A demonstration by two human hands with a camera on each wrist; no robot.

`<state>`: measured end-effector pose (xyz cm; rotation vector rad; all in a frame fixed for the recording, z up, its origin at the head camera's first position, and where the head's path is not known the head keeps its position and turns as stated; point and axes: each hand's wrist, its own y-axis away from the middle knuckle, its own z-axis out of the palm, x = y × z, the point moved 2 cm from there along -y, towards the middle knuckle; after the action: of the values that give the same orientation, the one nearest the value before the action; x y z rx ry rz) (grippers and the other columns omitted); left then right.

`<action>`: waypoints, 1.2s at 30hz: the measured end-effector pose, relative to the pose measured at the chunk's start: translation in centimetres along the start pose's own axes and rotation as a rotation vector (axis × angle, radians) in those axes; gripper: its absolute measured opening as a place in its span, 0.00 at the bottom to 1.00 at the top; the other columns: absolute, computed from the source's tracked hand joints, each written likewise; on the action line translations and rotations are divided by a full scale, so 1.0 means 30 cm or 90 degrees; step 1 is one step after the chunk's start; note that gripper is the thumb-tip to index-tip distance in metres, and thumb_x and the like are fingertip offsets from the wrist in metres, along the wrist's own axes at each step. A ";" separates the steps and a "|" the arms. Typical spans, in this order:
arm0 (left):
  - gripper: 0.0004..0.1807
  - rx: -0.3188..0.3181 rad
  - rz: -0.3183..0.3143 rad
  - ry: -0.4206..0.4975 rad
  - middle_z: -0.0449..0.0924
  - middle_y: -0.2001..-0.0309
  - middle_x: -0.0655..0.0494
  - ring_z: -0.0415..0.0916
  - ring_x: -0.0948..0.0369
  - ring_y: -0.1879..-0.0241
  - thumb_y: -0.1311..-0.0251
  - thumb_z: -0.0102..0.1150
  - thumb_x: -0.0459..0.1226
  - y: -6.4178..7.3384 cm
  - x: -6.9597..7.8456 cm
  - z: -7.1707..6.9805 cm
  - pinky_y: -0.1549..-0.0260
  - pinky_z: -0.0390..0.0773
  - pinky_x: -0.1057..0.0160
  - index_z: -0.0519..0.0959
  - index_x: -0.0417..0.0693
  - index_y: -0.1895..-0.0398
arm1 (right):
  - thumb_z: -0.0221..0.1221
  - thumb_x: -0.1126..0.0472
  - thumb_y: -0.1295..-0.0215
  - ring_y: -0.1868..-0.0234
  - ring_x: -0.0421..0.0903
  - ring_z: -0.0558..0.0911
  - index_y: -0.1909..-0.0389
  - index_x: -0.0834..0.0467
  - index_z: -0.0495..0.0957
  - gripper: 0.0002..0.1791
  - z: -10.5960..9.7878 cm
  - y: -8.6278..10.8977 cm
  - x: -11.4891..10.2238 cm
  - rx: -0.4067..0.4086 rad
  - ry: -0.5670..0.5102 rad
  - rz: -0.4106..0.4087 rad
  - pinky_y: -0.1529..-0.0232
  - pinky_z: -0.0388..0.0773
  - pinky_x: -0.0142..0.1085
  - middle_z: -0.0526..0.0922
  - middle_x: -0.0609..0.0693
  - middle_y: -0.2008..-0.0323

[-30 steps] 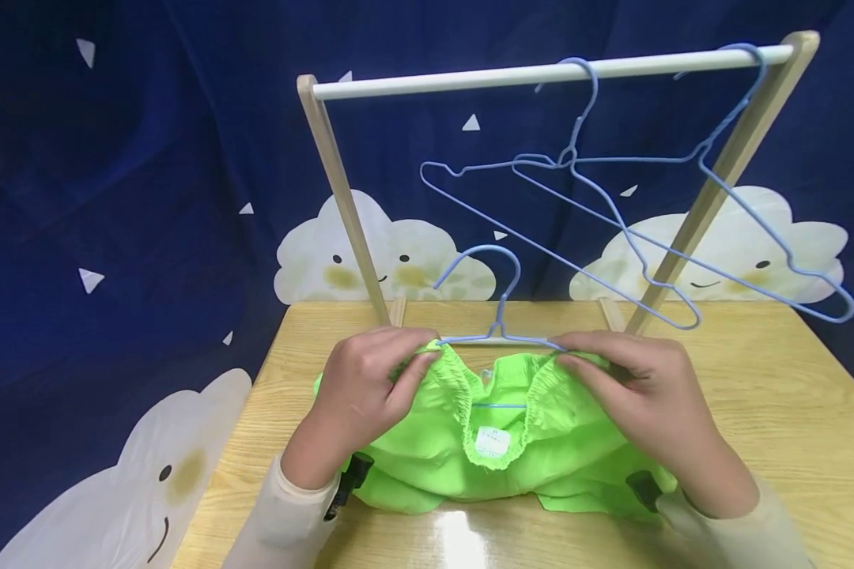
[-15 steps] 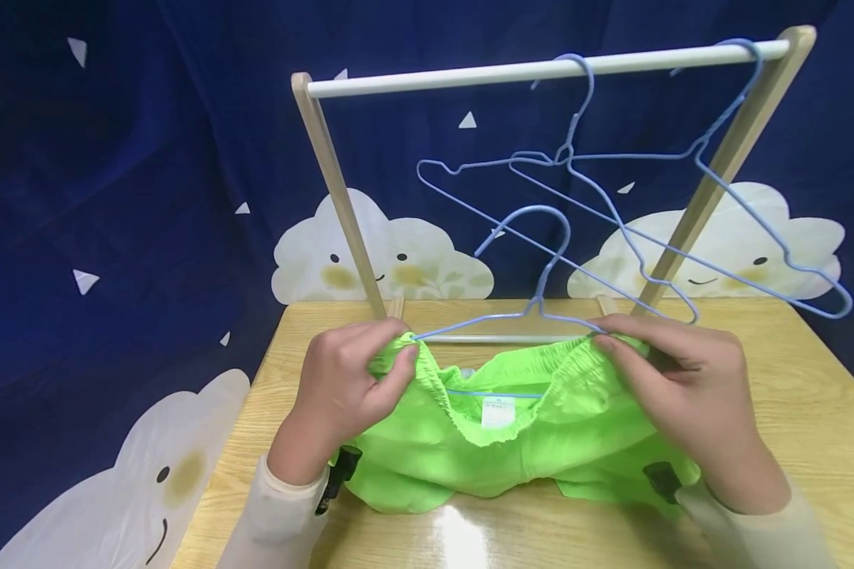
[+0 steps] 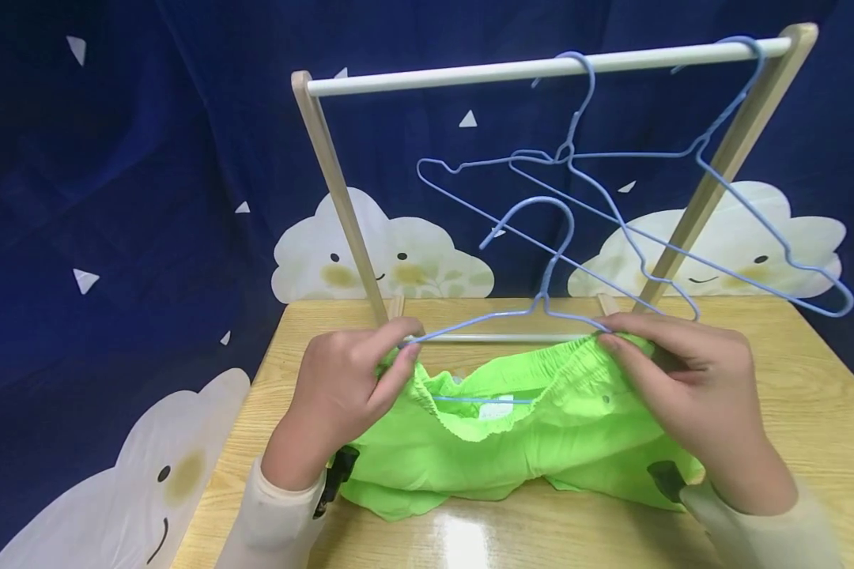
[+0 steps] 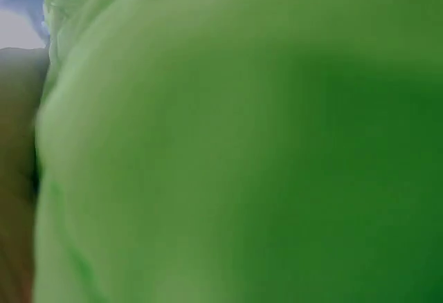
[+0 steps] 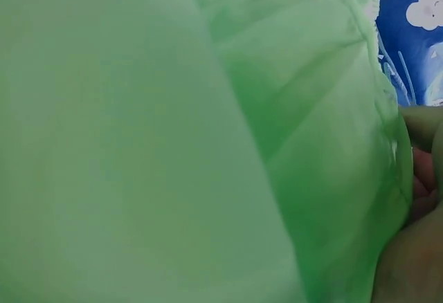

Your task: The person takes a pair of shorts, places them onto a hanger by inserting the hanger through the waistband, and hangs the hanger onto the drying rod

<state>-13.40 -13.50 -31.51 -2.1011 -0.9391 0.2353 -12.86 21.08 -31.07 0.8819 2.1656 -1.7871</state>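
Bright green shorts with a gathered elastic waistband hang low over the table, a white label showing inside. A blue wire hanger sits within the waist opening, its hook upright above it and its bottom bar crossing inside. At the waistband's left end, my left hand pinches fabric and hanger between thumb and forefinger. My right hand pinches the other end the same way. Green fabric fills most of the left wrist view. In the right wrist view, folds of the shorts hide much of the right hand.
A clothes rack with a white rail and wooden posts stands behind the shorts. Two blue wire hangers hang from the rail's middle and right. A wooden table lies below, before a dark blue cloth with smiling clouds.
My hands have spread apart, stretching the waistband wider. The hanger has risen and shifted right, showing more of its shoulders. Both hands still pinch the shorts.
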 end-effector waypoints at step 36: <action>0.15 0.159 -0.026 0.071 0.86 0.66 0.55 0.79 0.62 0.74 0.21 0.60 0.40 -0.012 -0.054 -0.071 0.77 0.73 0.64 0.89 0.46 0.67 | 0.73 0.80 0.43 0.82 0.30 0.67 0.62 0.72 0.89 0.09 -0.096 -0.028 -0.049 -0.048 0.025 0.026 0.83 0.61 0.26 0.93 0.43 0.62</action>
<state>-13.78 -15.75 -30.07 -1.8447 -0.8397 0.2008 -11.52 23.25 -28.91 0.9441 2.2071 -1.6724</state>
